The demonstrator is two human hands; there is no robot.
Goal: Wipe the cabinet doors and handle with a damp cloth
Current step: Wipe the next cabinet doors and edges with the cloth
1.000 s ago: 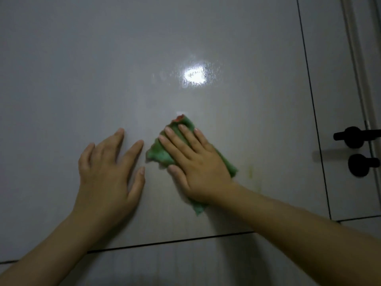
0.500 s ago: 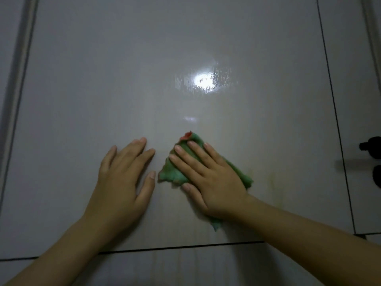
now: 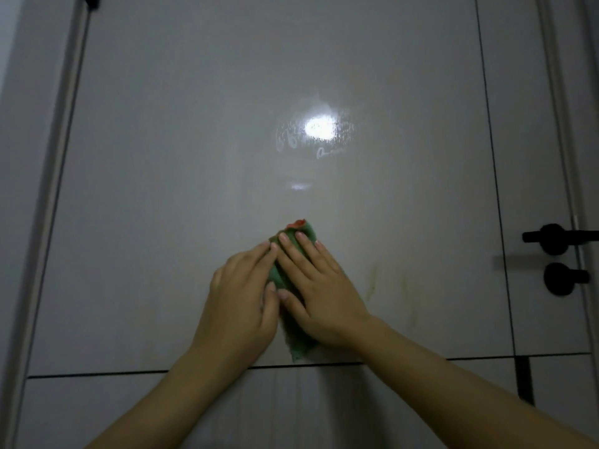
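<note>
A green cloth with a red corner lies flat against the glossy grey door panel. My right hand presses on it with straight fingers. My left hand lies flat beside it, fingers touching the cloth's left edge and the right hand's fingers. Most of the cloth is hidden under the two hands. A black handle and a black knob sit at the right edge of the door. Yellowish streaks mark the panel to the right of my right hand.
A bright light reflection with wet smears shows on the upper panel. Thin dark grooves split the door into panels. The door frame runs down the left side.
My left hand has slid right and now meets the cloth and my right hand. The view has pulled back and shifted, so the handle and the left frame both show.
</note>
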